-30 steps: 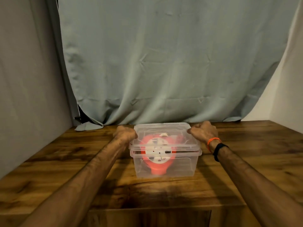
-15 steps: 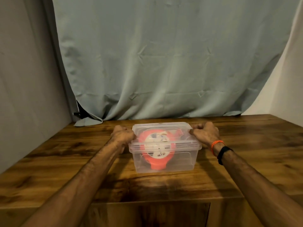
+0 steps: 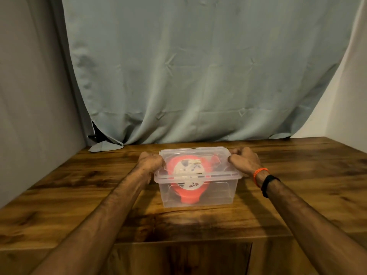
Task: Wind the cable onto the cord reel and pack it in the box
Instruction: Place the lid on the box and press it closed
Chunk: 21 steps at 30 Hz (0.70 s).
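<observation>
While the box [image 3: 198, 187] sits on the wooden table [image 3: 79, 195] before a grey-green curtain [image 3: 188, 76], left hand [image 3: 151, 161] and right hand [image 3: 243, 160] grip its lid [image 3: 224, 155], fingers curled over the ends; reel [image 3: 188, 175] inside.

I see a dark, streaky wooden table [image 3: 79, 195] filling the near half of the scene. A pale blue-grey curtain [image 3: 198, 76] hangs along its far edge, one corner lying on the tabletop at far left. Plain walls [image 3: 29, 96] flank it.

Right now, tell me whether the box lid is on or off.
On: the clear lid sits over the box, the cord reel showing through it.
</observation>
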Motion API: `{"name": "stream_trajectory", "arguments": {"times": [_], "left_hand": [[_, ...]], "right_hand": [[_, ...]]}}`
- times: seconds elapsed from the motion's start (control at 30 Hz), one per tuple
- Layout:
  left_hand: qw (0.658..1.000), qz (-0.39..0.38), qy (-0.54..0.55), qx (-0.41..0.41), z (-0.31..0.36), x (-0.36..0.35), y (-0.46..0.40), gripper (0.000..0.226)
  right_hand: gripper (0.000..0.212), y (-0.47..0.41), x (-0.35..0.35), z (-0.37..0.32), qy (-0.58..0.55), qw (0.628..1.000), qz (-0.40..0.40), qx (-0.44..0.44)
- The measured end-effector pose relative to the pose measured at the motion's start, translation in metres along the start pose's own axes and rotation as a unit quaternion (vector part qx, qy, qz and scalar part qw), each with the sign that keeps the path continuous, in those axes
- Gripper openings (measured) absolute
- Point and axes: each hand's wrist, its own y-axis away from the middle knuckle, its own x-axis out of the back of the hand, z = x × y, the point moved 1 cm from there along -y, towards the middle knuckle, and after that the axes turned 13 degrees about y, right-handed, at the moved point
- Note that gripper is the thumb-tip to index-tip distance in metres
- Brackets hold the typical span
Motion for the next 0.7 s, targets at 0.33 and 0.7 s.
{"name": "stream_trajectory", "arguments": {"times": [0.33,0.7], "left_hand": [[0.994,-0.029,-0.066,-0.084,-0.017,-0.01,-0.004,0.038],[0.998,-0.004,-0.036,-0.057,-0.022,-0.011,-0.011,0.048]], "right_hand": [[0.015,-0.002,-0.01,0.002,-0.04,0.996,-0.073,0.013],[0.011,-0.002,-0.016,0.006,-0.148,0.985,-0.086,-0.037]]}}
